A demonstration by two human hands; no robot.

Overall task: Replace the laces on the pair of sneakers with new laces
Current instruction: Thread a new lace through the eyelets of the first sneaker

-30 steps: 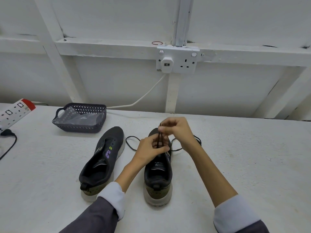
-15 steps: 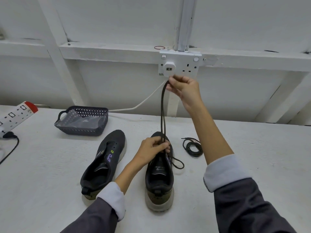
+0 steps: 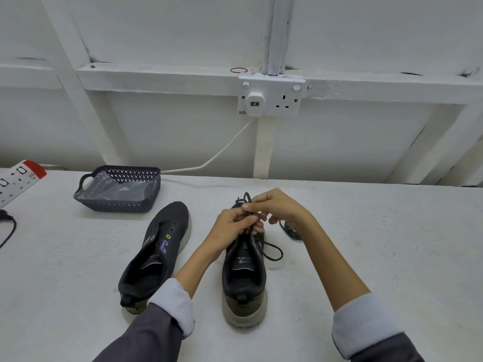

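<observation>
Two dark sneakers lie on a white table (image 3: pixel 392 244), heels toward the person. The laceless sneaker (image 3: pixel 159 254) lies at seven o'clock from the middle of the view, leaning onto its side with its toe angled toward one o'clock and its eyelets bare. The second sneaker (image 3: pixel 244 280) stands upright at six o'clock, toe pointing to twelve.

Both hands meet over the front of this second sneaker. The left hand (image 3: pixel 232 227) has its fingers curled and pinches a black lace (image 3: pixel 281 253) just above the eyelets. The right hand (image 3: pixel 278 206), at one o'clock from the left, pinches the same lace between thumb and forefinger, with its other fingers loosely bent. A slack loop of the lace hangs over the shoe's side at three o'clock and rests on the table.

A coiled lace (image 3: pixel 290 232) lies on the table under the right wrist, partly hidden.

At ten o'clock from the laceless sneaker sits a dark basket (image 3: pixel 117 205) holding a clear plastic packet (image 3: pixel 115 188). A power strip (image 3: pixel 18 178) lies at nine o'clock. At twelve o'clock a wall socket (image 3: pixel 286 99) carries a white plug (image 3: pixel 255 103), its white cable (image 3: pixel 222 150) running down toward the basket, and a red rubber band (image 3: pixel 238 70) lies on the ledge above.
</observation>
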